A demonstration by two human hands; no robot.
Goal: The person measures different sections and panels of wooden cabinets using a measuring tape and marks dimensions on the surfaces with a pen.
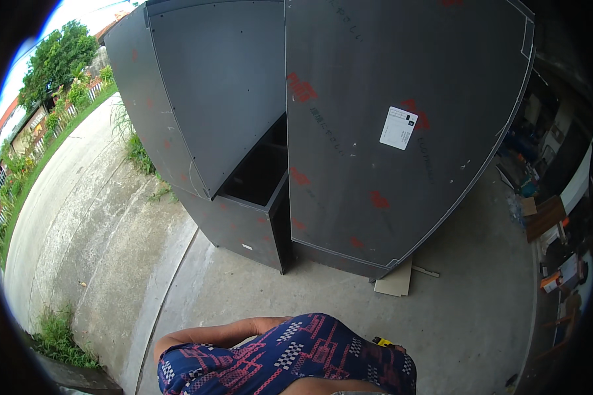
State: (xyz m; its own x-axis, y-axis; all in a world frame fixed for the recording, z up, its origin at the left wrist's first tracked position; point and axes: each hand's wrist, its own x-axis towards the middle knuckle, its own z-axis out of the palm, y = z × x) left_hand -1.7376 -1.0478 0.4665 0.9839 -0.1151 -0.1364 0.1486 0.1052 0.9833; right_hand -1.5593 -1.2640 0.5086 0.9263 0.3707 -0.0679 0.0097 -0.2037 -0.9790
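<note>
My left arm is bent across the front of my patterned blue top, and my left hand [275, 323] lies against its edge. Cloth hides its fingers, and I cannot make out anything in it. My right hand [400, 348] shows only as a sliver past the other side of the top. Beside it juts a small yellow and black tool [383, 342], which it seems to hold; its kind is too hidden to tell. Before me stands a tall dark grey cabinet [349, 164] with a white label [398, 128]. To its left a grey panel [217, 85] rises above a boxy lower section [244, 227] with an opening.
A flat beige board [394, 282] lies on the concrete floor [336, 289] under the cabinet's near corner. Boxes and assorted items [563, 273] line the right side. On the left run a paved path [66, 191], grass and a fence, with a weed clump [62, 339] nearer me.
</note>
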